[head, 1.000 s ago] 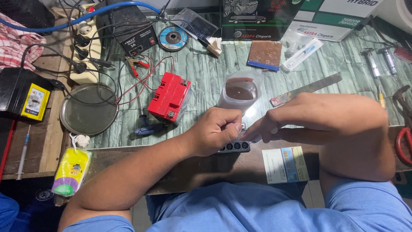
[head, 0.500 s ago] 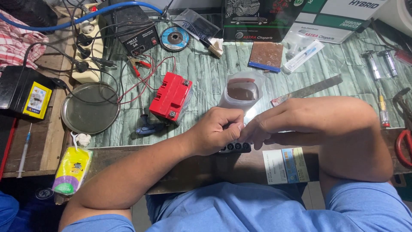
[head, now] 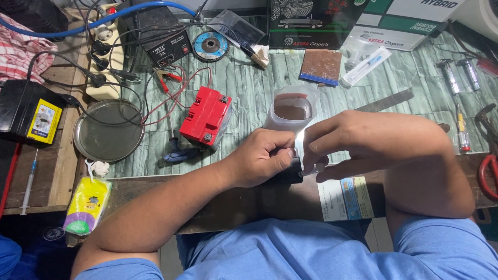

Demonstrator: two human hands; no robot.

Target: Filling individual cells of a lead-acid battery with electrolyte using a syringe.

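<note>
From up here I see the table (head: 249, 88), covered in a green plank-pattern sheet, with both my forearms meeting at its near edge. On it, left of centre, sit a round metal tray (head: 108, 130) and a small red battery (head: 206, 115); just behind my hands stands a translucent plastic jug (head: 292, 109), and a steel ruler (head: 386, 101) runs off diagonally to the upper right.

My right hand (head: 373, 142) and left hand (head: 264, 158) are almost touching. Between them is a thin white strip (head: 299, 141), its long axis standing roughly upright in the view. The left fingers (head: 284, 153) are pressed together, pinching it from the left; the right fingers (head: 314, 155) curl in from the other side, pinching lower down. Beneath both hands lies a dark block (head: 290, 178), mostly hidden. Neither hand is nearer; the strip sits squarely between the 2.
</note>
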